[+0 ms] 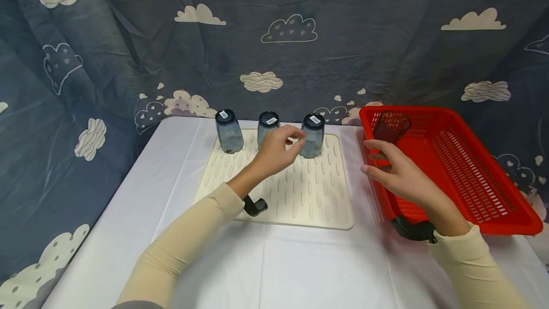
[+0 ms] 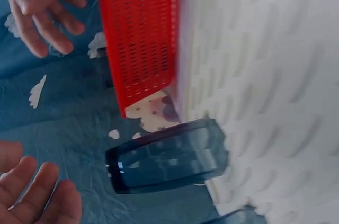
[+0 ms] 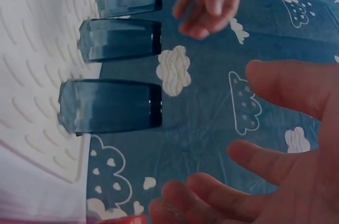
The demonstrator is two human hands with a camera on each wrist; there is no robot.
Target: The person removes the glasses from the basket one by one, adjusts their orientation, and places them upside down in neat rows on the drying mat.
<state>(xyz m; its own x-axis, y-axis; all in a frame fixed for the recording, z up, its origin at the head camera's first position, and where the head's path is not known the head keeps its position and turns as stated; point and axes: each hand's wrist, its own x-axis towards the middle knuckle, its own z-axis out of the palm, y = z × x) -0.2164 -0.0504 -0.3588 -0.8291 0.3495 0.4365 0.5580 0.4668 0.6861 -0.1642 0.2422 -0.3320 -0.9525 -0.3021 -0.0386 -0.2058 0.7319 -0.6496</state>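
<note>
Three blue tinted drinking glasses stand upside down in a row on a cream ridged mat: the left glass, the middle glass and the right glass. My left hand hovers over the mat, fingers loosely bent and holding nothing, overlapping the middle glass and the edge of the right one. In the left wrist view a gap shows between that hand and the nearest glass. Empty too, my right hand hangs over the left rim of the red basket, its fingers apart and pointing toward the mat.
The slotted red basket sits at the right of the white-covered table. Inside its far left corner is another glass. The mat lies mid-table. A dark cloud-print curtain hangs close behind the glasses.
</note>
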